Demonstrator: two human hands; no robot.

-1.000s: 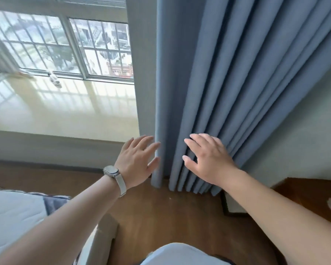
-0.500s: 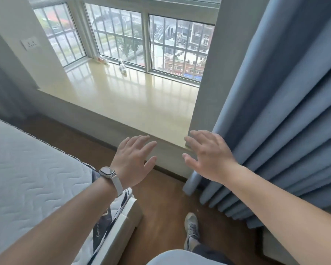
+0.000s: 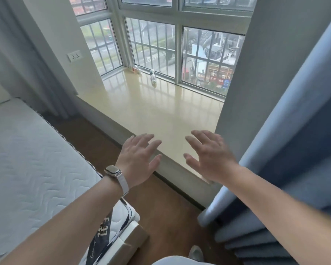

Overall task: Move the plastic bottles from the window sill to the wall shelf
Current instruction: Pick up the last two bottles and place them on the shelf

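Two bare hands reach forward side by side, both empty with fingers spread: the left hand [image 3: 139, 159], wearing one silver wristwatch [image 3: 113, 171], and the right hand [image 3: 211, 158]. Both are held over the near edge of one glossy cream window sill [image 3: 161, 115]. At the sill's far side, close to the white window frame [image 3: 178, 54], are two plastic bottles. One clear plastic bottle [image 3: 153, 79] lies on its side. One smaller bottle [image 3: 136, 69] with a red-and-white label sits in the corner, too small to make out further. One white quilted mattress [image 3: 27, 150] is at left, one blue pleated curtain [image 3: 294, 140] at right. Half a second earlier the hands were short of the sill, over the brown wooden floor [image 3: 161, 207]. The sill and bottles now appear nearer, and the spread of the hands is unchanged.
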